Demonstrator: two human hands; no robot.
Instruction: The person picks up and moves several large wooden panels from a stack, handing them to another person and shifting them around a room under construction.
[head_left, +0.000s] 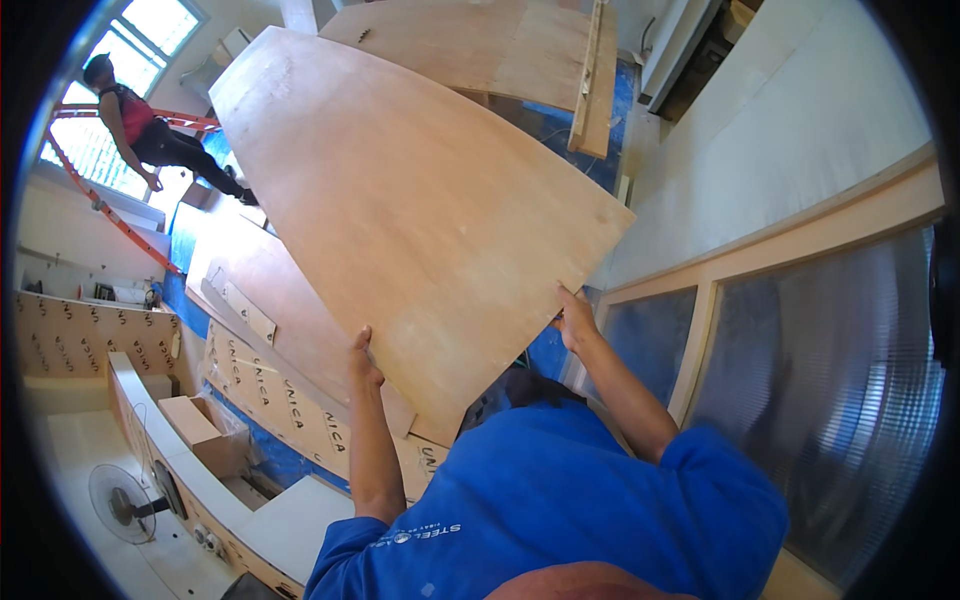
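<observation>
A large, pale brown plywood sheet (pixel 420 215) stretches away from me, tilted across the middle of the view. My left hand (pixel 366 360) grips its left edge near the close end, thumb on top and the other fingers hidden underneath. On the near right edge, my right hand (pixel 574 318) is closed around the board, its fingertips mostly out of sight below. Beneath and to the left lies another wooden panel (pixel 290 300). Beyond the held sheet, a further plywood board (pixel 470 45) rests with a long wooden strip (pixel 590 85) across its right end.
At the far left, a person (pixel 150 130) stands beside an orange ladder (pixel 120 225). A glazed wooden-framed partition (pixel 700 320) runs close along my right. To the lower left are a white-topped counter (pixel 165 430), a cardboard box (pixel 205 435) and a fan (pixel 120 503). Blue sheeting (pixel 185 245) covers parts of the floor.
</observation>
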